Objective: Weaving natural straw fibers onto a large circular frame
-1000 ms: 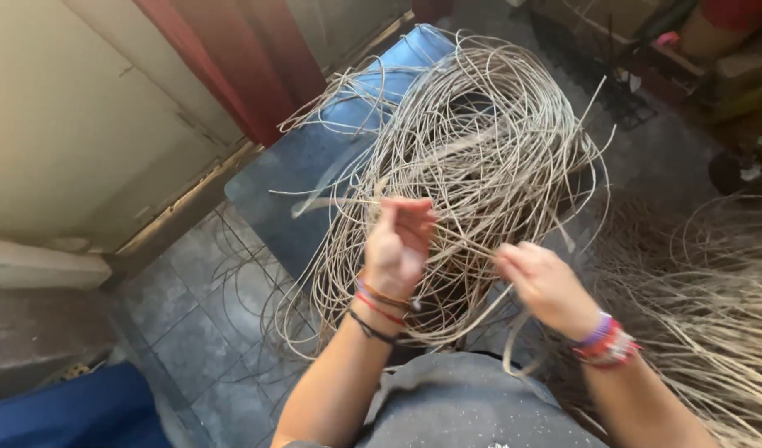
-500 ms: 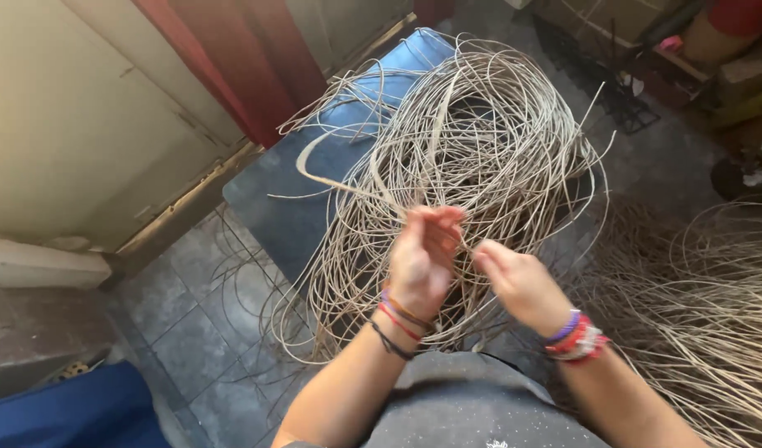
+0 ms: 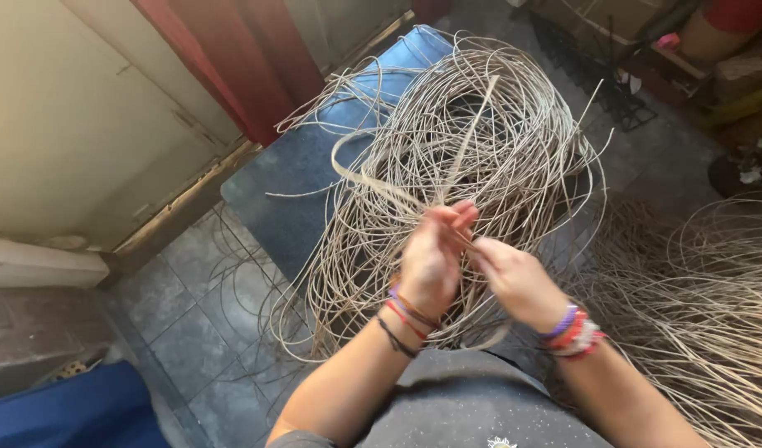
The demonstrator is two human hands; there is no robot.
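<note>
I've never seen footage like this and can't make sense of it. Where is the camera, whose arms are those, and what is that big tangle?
The camera sits on a person's head and looks down, so the two arms reaching in from the bottom are that person's own. There is no machine here, only bare hands with colourful bracelets on the wrists. The left hand and right hand meet in the middle and pinch a flat pale strip that loops up to the left. Behind them lies a big tangled coil of thin cane-like strands, resting on a blue surface. More loose strands spread on the right, over a grey tiled floor.
</note>
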